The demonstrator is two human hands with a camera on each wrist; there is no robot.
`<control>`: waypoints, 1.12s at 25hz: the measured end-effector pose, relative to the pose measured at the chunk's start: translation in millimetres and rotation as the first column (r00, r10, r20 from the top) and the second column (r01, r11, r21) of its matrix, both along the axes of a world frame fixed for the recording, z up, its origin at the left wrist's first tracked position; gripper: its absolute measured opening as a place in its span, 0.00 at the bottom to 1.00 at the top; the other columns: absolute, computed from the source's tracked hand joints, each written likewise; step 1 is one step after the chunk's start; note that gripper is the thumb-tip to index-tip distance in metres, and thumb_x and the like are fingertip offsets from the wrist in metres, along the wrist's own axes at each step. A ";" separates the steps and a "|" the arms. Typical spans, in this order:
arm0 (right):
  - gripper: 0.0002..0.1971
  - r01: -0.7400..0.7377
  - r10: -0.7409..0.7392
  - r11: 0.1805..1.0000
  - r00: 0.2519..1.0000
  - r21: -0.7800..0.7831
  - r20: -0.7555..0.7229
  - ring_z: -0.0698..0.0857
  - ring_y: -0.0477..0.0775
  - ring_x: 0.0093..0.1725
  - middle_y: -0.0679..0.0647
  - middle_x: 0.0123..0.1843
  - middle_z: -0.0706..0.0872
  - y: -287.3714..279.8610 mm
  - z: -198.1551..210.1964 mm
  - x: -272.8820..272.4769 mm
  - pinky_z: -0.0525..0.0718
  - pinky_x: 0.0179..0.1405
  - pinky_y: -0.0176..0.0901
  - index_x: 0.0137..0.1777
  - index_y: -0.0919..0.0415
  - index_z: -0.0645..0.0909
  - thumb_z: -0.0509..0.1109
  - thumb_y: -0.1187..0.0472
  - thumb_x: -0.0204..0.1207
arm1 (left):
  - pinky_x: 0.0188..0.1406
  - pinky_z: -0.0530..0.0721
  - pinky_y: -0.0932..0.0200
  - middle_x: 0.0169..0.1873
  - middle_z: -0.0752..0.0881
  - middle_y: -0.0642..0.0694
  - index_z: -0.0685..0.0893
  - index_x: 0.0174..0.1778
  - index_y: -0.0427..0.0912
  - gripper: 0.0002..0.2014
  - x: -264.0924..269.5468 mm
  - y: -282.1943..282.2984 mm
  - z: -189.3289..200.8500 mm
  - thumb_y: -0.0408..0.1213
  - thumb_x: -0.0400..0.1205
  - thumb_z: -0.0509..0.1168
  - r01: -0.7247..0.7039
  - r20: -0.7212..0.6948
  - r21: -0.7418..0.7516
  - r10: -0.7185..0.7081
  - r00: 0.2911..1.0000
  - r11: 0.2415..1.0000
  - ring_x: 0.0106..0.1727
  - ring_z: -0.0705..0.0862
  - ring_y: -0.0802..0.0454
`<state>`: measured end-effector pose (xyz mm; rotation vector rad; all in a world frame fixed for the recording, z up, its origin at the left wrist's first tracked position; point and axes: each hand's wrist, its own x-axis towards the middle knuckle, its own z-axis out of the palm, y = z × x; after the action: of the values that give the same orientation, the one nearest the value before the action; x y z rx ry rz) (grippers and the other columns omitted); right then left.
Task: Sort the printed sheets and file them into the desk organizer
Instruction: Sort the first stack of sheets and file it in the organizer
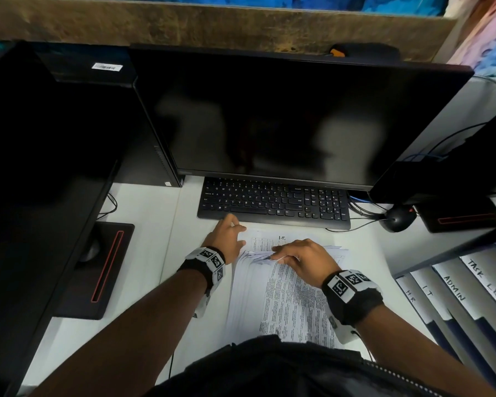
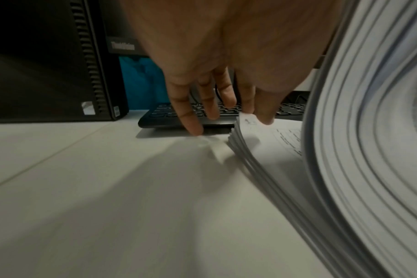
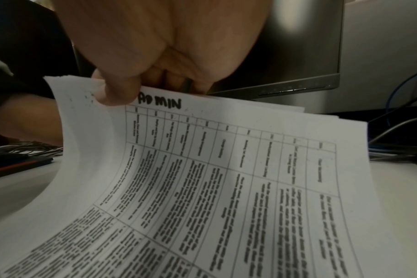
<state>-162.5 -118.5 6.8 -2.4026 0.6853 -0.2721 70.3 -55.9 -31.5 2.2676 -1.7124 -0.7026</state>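
Note:
A thick stack of printed sheets [image 1: 287, 299] lies on the white desk in front of me. My right hand [image 1: 295, 253] pinches the far edge of several top sheets and curls them up. In the right wrist view its thumb [image 3: 119, 92] presses on the top sheet [image 3: 226, 188], a table headed "ADMIN". The sheet uncovered beneath is headed "I.T." [image 1: 281, 238]. My left hand [image 1: 226, 236] lies spread at the stack's far left corner, thumb on the lower sheets [image 2: 250, 143], fingertips [image 2: 195, 129] on the desk. The desk organizer [image 1: 453, 293] stands at right, with dividers labelled HR, IT, ADMIN, TASK LIST.
A black keyboard [image 1: 272, 202] sits just beyond the stack under a dark monitor [image 1: 284, 118]. A mouse [image 1: 397, 219] and cables lie at the right. A second monitor's stand base [image 1: 98, 267] and a black computer tower [image 2: 48, 65] fill the left side.

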 end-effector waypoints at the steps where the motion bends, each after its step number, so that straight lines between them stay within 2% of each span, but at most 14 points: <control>1: 0.10 0.003 -0.003 1.000 1.000 0.008 0.001 0.86 0.47 0.56 0.46 0.59 0.88 1.1 -0.3 -0.5 0.83 0.57 0.44 0.52 0.47 0.87 0.70 0.62 0.76 | 0.60 0.80 0.55 0.66 0.69 0.50 0.80 0.67 0.45 0.18 -0.6 0.8 1.7 0.41 0.80 0.68 0.009 0.005 -0.021 -0.009 1.000 1.000 0.64 0.75 0.53; 5: 0.11 0.011 -0.011 0.999 1.000 0.031 -0.001 0.85 0.47 0.57 0.46 0.60 0.87 3.6 -1.2 -1.4 0.83 0.58 0.45 0.53 0.46 0.87 0.70 0.63 0.77 | 0.55 0.79 0.60 0.62 0.72 0.52 0.82 0.55 0.46 0.09 -3.4 0.6 6.6 0.39 0.79 0.69 0.004 -0.036 -0.042 -0.006 0.999 0.999 0.57 0.79 0.52; 7: 0.12 0.007 -0.007 0.999 1.000 0.032 0.004 0.84 0.48 0.58 0.46 0.60 0.87 3.1 -1.1 -1.2 0.82 0.58 0.45 0.53 0.47 0.87 0.70 0.64 0.76 | 0.51 0.78 0.61 0.55 0.80 0.49 0.83 0.51 0.46 0.05 -5.4 -1.9 11.0 0.38 0.81 0.67 -0.029 -0.155 -0.034 0.023 0.988 0.999 0.53 0.83 0.49; 9: 0.12 0.005 -0.006 1.000 1.000 0.022 0.013 0.82 0.48 0.62 0.47 0.60 0.87 2.4 -2.3 -1.3 0.80 0.62 0.45 0.53 0.49 0.87 0.70 0.66 0.76 | 0.51 0.80 0.59 0.49 0.85 0.46 0.83 0.51 0.46 0.04 -8.1 -1.6 16.5 0.37 0.81 0.65 -0.055 -0.354 -0.022 0.044 0.934 0.998 0.51 0.85 0.48; 11: 0.13 0.006 -0.007 1.000 1.000 0.009 0.020 0.74 0.48 0.72 0.47 0.60 0.87 3.2 -7.3 -1.8 0.72 0.70 0.40 0.53 0.49 0.87 0.70 0.67 0.76 | 0.54 0.82 0.58 0.45 0.86 0.46 0.82 0.55 0.49 0.09 -9.2 0.6 22.1 0.35 0.81 0.66 -0.034 -0.514 -0.012 0.023 0.857 0.999 0.50 0.86 0.49; 14: 0.12 0.020 -0.020 1.000 0.999 0.005 0.027 0.66 0.49 0.77 0.46 0.62 0.85 2.6 -14.7 -1.9 0.65 0.74 0.41 0.53 0.48 0.87 0.70 0.66 0.76 | 0.55 0.79 0.63 0.47 0.87 0.45 0.84 0.57 0.50 0.12 -8.0 0.5 25.5 0.31 0.81 0.65 0.098 -0.569 0.033 -0.062 0.820 0.995 0.51 0.86 0.50; 16: 0.12 0.027 -0.028 0.998 0.999 0.048 0.018 0.73 0.49 0.73 0.46 0.62 0.85 2.4 -12.0 -1.5 0.70 0.73 0.46 0.52 0.47 0.87 0.70 0.65 0.77 | 0.47 0.79 0.65 0.44 0.87 0.43 0.85 0.56 0.49 0.10 -5.9 -2.4 25.6 0.32 0.83 0.63 0.146 -0.595 0.039 -0.094 0.798 0.988 0.44 0.84 0.49; 18: 0.11 0.021 -0.023 0.999 0.999 0.047 0.033 0.83 0.46 0.63 0.45 0.60 0.86 3.1 -6.9 -1.5 0.79 0.65 0.45 0.52 0.47 0.87 0.71 0.64 0.76 | 0.43 0.78 0.62 0.39 0.86 0.44 0.83 0.56 0.49 0.08 -4.5 -4.6 25.2 0.37 0.85 0.60 0.091 -0.650 0.044 -0.040 0.759 0.995 0.40 0.81 0.50; 19: 0.10 0.015 -0.016 0.999 0.999 0.043 0.040 0.85 0.45 0.59 0.45 0.60 0.87 4.0 -4.5 -1.6 0.81 0.63 0.44 0.51 0.48 0.87 0.71 0.64 0.76 | 0.48 0.78 0.60 0.41 0.87 0.45 0.82 0.58 0.48 0.09 -3.7 -5.6 21.9 0.38 0.86 0.58 0.045 -0.640 0.042 -0.008 0.768 0.998 0.43 0.82 0.51; 20: 0.10 0.009 -0.011 0.999 0.999 0.044 0.043 0.85 0.45 0.58 0.45 0.59 0.87 5.2 -2.8 -1.7 0.81 0.62 0.42 0.51 0.48 0.87 0.71 0.63 0.76 | 0.55 0.77 0.59 0.47 0.87 0.44 0.82 0.61 0.45 0.11 -2.0 -7.3 16.9 0.37 0.86 0.57 -0.001 -0.565 0.032 0.019 0.825 0.999 0.50 0.83 0.51; 22: 0.10 0.005 -0.007 0.998 0.999 0.061 0.039 0.85 0.45 0.59 0.46 0.60 0.87 6.1 -1.0 -2.0 0.79 0.63 0.39 0.52 0.49 0.87 0.70 0.63 0.76 | 0.68 0.72 0.57 0.62 0.80 0.44 0.79 0.68 0.42 0.16 1.6 -9.4 3.8 0.34 0.85 0.56 -0.019 -0.276 0.054 0.033 0.961 0.998 0.64 0.77 0.49; 23: 0.10 0.005 -0.007 0.998 0.999 0.070 0.037 0.85 0.45 0.60 0.46 0.60 0.87 5.8 -0.9 -2.3 0.79 0.63 0.39 0.52 0.49 0.87 0.70 0.64 0.77 | 0.72 0.69 0.55 0.67 0.74 0.45 0.76 0.71 0.42 0.18 1.8 -8.6 0.4 0.34 0.85 0.56 -0.009 -0.167 0.103 0.026 0.986 0.995 0.69 0.72 0.48; 25: 0.11 0.002 -0.005 0.997 0.999 0.076 0.037 0.84 0.45 0.60 0.47 0.60 0.87 4.1 -0.7 -3.4 0.79 0.64 0.41 0.52 0.49 0.87 0.69 0.64 0.77 | 0.72 0.70 0.52 0.70 0.67 0.47 0.71 0.75 0.44 0.21 1.0 -6.9 -4.6 0.37 0.84 0.59 0.016 -0.064 0.183 -0.004 0.998 0.983 0.71 0.67 0.49; 28: 0.11 -0.001 -0.001 0.997 0.999 0.071 0.037 0.84 0.45 0.60 0.47 0.59 0.87 4.1 0.6 -3.7 0.79 0.64 0.41 0.52 0.48 0.88 0.69 0.64 0.77 | 0.64 0.78 0.50 0.67 0.66 0.50 0.75 0.67 0.48 0.17 -0.7 -4.5 -5.0 0.39 0.81 0.64 0.003 -0.009 0.097 -0.002 1.000 0.995 0.66 0.72 0.52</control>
<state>-166.1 -114.4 7.4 -2.3244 0.6673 -0.2862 69.7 -60.4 -36.4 2.3226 -1.7133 -0.8119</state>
